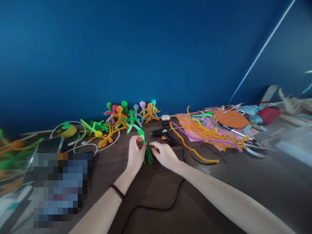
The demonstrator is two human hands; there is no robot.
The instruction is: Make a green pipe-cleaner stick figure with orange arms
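A green pipe-cleaner figure (145, 146) with a coiled round head stands on the dark wooden table (219, 182) between my two hands. My left hand (135, 155) is closed on its upper body, fingers pinched just below the head. My right hand (165, 154) pinches the figure's side from the right, fingers curled together. The figure's lower legs show between the two hands.
Several finished pipe-cleaner figures (133, 115) stand in a row by the blue wall. A black glue gun (163, 134) lies behind my right hand, its cord (156, 208) trailing toward me. Loose orange and purple pipe cleaners (207, 133) lie on pink sheets at right. White cable (80, 143) and phone at left.
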